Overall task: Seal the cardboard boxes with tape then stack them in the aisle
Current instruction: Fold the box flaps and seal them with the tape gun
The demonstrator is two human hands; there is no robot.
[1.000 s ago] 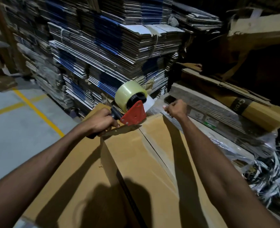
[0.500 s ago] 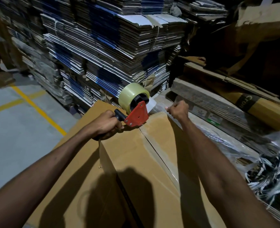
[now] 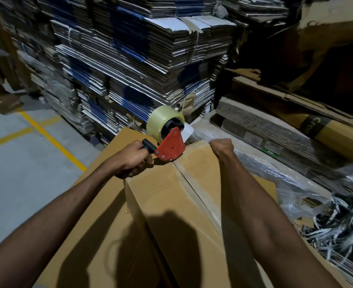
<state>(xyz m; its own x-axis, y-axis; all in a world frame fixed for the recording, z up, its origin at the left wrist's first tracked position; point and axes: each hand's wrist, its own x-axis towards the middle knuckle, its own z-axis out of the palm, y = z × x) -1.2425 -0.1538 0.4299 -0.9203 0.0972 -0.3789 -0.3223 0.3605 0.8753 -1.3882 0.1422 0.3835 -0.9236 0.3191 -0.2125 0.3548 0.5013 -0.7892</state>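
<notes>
gripping the black handle of the tape gun [image 3: 167, 140], the left hand [image 3: 131, 160] holds its red plate down at the far end of the box [image 3: 171, 204] seam, fingers curled round the grip. a pale tape roll [image 3: 163, 121] sits on top, toward 12 o'clock. the right hand [image 3: 222, 146], at 3 o'clock of the gun, is fisted on the box's far edge; what it pinches cannot be told. clear tape runs along the seam. flat cardboard stacks [image 3: 150, 59] rise beyond, grey floor [image 3: 15, 163] with yellow lines at 9 o'clock.
</notes>
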